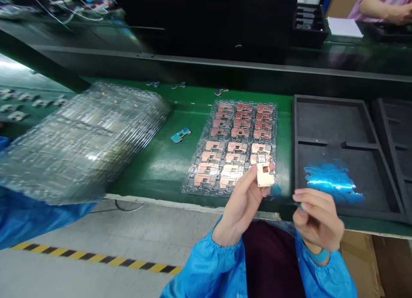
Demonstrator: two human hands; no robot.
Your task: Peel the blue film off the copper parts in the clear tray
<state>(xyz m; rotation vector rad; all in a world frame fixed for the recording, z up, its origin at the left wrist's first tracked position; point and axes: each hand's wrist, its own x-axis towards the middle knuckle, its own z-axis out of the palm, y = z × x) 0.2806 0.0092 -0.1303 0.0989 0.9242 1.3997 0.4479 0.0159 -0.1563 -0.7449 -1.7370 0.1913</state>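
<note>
Between the fingertips of my left hand (240, 206) is a small circuit board (265, 177), with copper-coloured faces, a cut-out and a pale label at its top. It is held tilted over the near right corner of a clear plastic tray (193, 160), where rows of similar boards lie in pockets. My right hand (318, 221) is closed in a pinch, apart from the board, near the front edge of a black tray (331, 154). A small teal bit shows at its fingertips, too little to name. Shiny blue film (334, 182) lies in the black tray.
A tall stack of clear plastic trays (80, 139) stands at left, beside a blue sleeve (41, 216). One teal board (180, 135) lies alone on the green bench (151, 161). Several small parts (178, 85) lie along the back. Another person's hand (399, 15) is at upper right.
</note>
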